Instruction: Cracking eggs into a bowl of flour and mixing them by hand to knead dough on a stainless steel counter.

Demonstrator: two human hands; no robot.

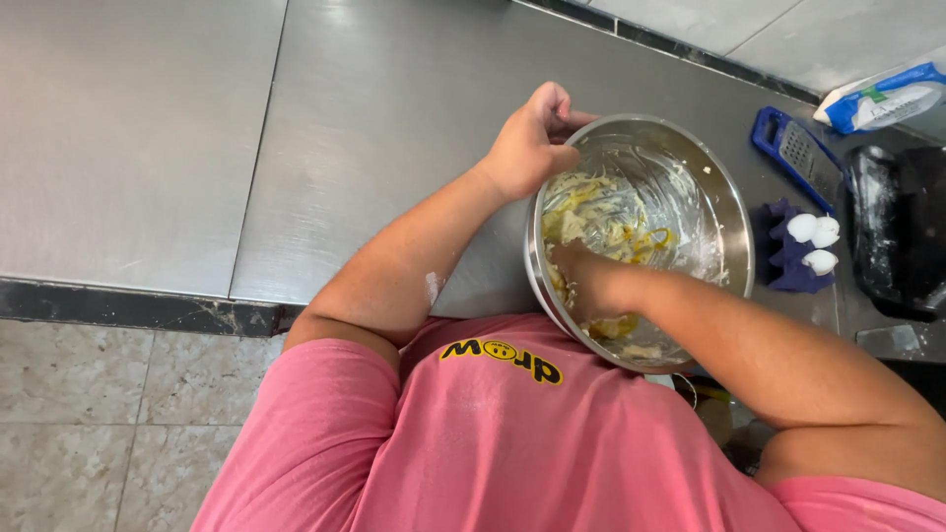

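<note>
A round steel bowl stands on the steel counter right in front of me. It holds a pale yellow, sticky dough mix smeared over its inside. My left hand grips the bowl's far-left rim, fingers curled over the edge. My right hand is down inside the bowl, buried in the mix and coated with it.
To the right of the bowl sit a purple egg tray with white eggshells, a blue hand grater, a black object and a white-and-blue packet. The counter's left edge drops to a tiled floor.
</note>
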